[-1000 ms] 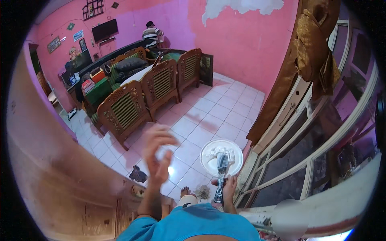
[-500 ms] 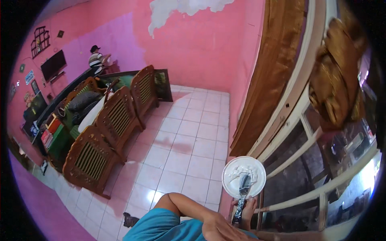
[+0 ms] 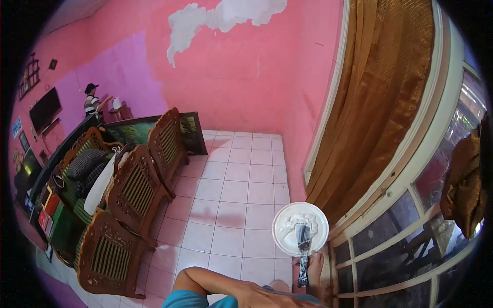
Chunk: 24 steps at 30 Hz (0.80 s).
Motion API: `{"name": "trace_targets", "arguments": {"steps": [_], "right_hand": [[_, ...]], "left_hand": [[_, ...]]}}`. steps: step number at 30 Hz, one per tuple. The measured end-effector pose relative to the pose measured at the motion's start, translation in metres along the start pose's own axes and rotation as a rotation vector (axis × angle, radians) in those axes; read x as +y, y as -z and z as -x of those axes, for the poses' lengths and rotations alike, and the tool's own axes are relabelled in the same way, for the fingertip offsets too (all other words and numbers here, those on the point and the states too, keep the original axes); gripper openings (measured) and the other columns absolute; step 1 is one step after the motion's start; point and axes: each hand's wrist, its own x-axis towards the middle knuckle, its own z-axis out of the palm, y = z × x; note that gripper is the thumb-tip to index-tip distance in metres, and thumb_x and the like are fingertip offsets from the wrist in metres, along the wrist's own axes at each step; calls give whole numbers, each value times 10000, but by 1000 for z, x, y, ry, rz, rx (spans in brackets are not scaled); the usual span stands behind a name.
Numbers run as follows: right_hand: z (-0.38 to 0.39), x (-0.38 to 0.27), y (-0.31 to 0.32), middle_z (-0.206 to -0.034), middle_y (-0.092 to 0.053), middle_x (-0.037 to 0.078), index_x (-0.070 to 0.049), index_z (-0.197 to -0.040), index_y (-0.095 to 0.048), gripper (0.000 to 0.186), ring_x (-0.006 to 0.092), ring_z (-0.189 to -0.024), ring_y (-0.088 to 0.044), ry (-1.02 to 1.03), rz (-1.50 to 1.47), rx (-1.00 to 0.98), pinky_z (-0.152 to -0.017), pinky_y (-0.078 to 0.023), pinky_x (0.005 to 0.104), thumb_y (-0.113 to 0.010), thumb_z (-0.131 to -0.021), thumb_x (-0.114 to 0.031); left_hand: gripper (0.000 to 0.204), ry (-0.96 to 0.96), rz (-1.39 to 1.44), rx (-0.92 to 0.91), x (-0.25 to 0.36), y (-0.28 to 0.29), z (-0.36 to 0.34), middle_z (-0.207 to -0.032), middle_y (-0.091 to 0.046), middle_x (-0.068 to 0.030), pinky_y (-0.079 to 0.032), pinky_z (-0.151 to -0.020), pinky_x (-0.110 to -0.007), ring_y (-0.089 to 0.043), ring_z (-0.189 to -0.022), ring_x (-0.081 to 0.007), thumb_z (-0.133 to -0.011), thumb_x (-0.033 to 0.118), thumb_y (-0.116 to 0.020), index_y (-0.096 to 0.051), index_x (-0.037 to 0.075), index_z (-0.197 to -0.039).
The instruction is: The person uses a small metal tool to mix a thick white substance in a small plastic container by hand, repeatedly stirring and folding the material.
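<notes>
My right hand [image 3: 314,264], at the lower right, grips a round white plastic lid [image 3: 282,241] by its near edge. White paste [image 3: 294,222] is heaped on the lid. A putty knife [image 3: 303,259] lies over it, its blade in the paste and its black-and-white handle pointing toward me beside my fingers. My bent left arm crosses in front of me at the lower edge. My left hand [image 3: 257,294] lies flat against my blue clothing near the right forearm, fingers stretched out and holding nothing; its fingertips are partly cut off.
Carved wooden chairs [image 3: 134,187] and a framed painting [image 3: 191,134] stand on the left. A person [image 3: 92,102] in a striped top is at the far purple wall. Brown curtains [image 3: 375,102] and a paned window [image 3: 400,262] line the right. The pink wall [image 3: 231,87] has a grey-white patch.
My view has turned right and up, so the chairs and far wall sit further left and lower. The lid and putty knife stay in my right hand. My left hand has shifted left in the picture.
</notes>
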Motion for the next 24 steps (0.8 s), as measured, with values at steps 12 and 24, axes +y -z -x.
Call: {"name": "trace_targets", "arguments": {"steps": [12, 24], "right_hand": [[-142, 14, -95, -855, -618, 142, -8, -1139, -452, 340, 240, -545, -622, 27, 30, -177, -499, -522, 338, -325, -985, -283], [-292, 3, -206, -733, -624, 165, 16, -1079, -435, 294, 269, -555, -638, 29, 34, -95, -558, -550, 373, -316, -973, -232]], "left_hand": [[745, 273, 31, 281, 105, 160, 65, -1208, -562, -258, -494, -888, -454, -601, -1052, -365, -782, 615, -610, -582, 0, -1202], [918, 215, 265, 394, 120, 291, 172, -1126, -589, -257, -487, -876, -474, -598, -1000, -395, -651, 694, -682, -572, -64, -1155]]}}
